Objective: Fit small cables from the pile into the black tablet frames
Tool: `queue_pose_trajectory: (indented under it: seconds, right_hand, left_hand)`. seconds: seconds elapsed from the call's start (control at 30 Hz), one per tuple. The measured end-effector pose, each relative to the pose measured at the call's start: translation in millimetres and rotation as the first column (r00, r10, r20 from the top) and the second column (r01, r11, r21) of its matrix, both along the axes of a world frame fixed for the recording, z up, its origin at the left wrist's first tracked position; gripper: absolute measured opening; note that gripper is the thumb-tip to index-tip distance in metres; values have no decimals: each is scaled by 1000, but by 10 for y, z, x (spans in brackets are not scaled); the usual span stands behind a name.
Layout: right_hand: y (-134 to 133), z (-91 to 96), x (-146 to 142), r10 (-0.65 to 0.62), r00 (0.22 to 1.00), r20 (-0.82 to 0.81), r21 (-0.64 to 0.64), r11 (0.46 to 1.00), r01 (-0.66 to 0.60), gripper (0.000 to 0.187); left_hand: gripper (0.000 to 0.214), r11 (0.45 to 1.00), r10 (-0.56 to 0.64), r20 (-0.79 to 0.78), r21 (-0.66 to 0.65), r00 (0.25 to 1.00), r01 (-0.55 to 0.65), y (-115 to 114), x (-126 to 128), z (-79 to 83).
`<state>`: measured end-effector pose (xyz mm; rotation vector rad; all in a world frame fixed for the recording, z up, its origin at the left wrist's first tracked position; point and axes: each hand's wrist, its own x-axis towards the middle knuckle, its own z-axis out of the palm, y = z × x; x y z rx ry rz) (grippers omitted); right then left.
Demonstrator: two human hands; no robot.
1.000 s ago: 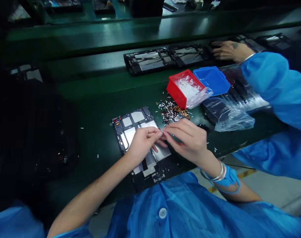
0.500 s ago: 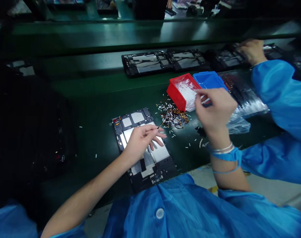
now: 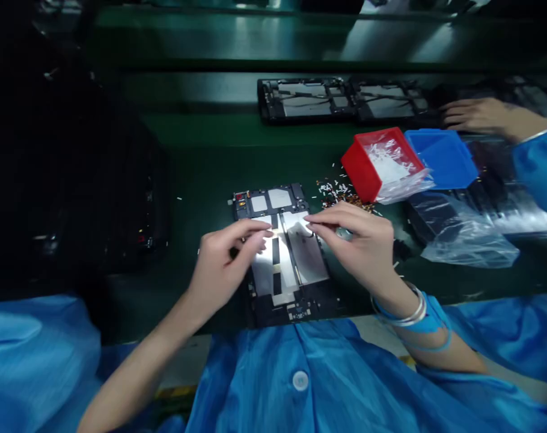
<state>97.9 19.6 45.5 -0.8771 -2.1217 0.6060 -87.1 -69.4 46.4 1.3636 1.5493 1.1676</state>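
A: Which way does the tablet frame (image 3: 296, 307) lie?

B: Flat on the green workbench (image 3: 196, 174), directly in front of the person. Its long axis runs away from them, with the far end leaning slightly left. Silver panels fill its middle.

A: And the hands?

B: Both are over the frame's middle. The left hand (image 3: 223, 264) is curled, its fingertips (image 3: 267, 233) on the silver panel. The right hand (image 3: 359, 243) is more stretched out, its fingertips (image 3: 312, 219) reaching toward the left ones, with a small gap between them. I can't tell whether either hand has hold of anything.

A: What's in the containers?

B: The red bin (image 3: 361, 171) holds a plastic bag (image 3: 386, 162) of white scraps, with the bag spilling over its near edge. I can't see anything in the blue bin (image 3: 442, 159) beside it. A heap of small scraps (image 3: 341, 193) lies just past the frame.

A: Any writing?

B: Only a small label (image 3: 298, 313) on the frame's near end, too small to read.
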Motion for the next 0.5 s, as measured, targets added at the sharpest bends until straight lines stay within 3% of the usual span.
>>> queue_pose_trajectory:
  seconds: [0.03,0.1,0.17,0.23,0.33,0.5]
  right_hand:
    - [-27,-23,-70,11,999,-47,-144,989,-18,7]
    - [-84,-99,-235,51,990,-129,-422,901,-101,11]
    - [-125,-203,-409,76,978,-195,-601,779,-180,18]
    - [-135,-312,-562,66,972,-226,-668,716,-204,19]
    - [-109,-427,-705,45,976,-211,-673,718,-178,18]
    - [-83,-451,-758,40,994,-104,-642,760,-98,14]
  left_hand:
    - [19,994,100,-116,61,988,-94,-140,-91,-55]
    - [19,969,224,-317,174,922,-176,-401,-236,-224]
    - [22,961,233,-473,243,850,-128,-598,-322,-419]
    - [27,964,190,-596,264,780,-34,-712,-358,-575]
    - [36,962,130,-716,257,686,86,-758,-365,-682]
    - [41,951,52,-847,205,529,233,-730,-350,-698]
